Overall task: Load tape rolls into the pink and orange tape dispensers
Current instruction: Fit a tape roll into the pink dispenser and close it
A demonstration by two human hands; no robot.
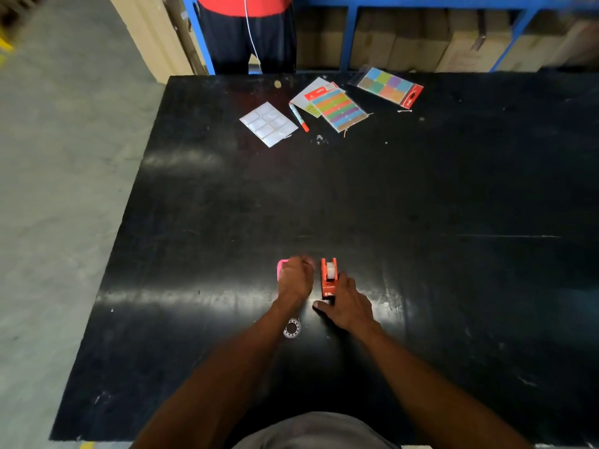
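The orange tape dispenser (pixel 328 277) stands on the black table (pixel 453 222) with a white tape roll seated in it. My right hand (pixel 348 303) rests against its near right side, fingers around its base. My left hand (pixel 295 280) is closed over the pink tape dispenser (pixel 281 268), of which only the left edge shows. A small clear tape roll (pixel 292 328) lies flat on the table just under my left wrist, touching neither hand.
At the far side lie a white label sheet (pixel 268 124), an orange-capped marker (pixel 299 117), a striped colour sticker pack (pixel 338 110) and a colour-square pack (pixel 390 87). A person in a red top (pixel 249 27) stands beyond the table. Its left edge drops to grey floor.
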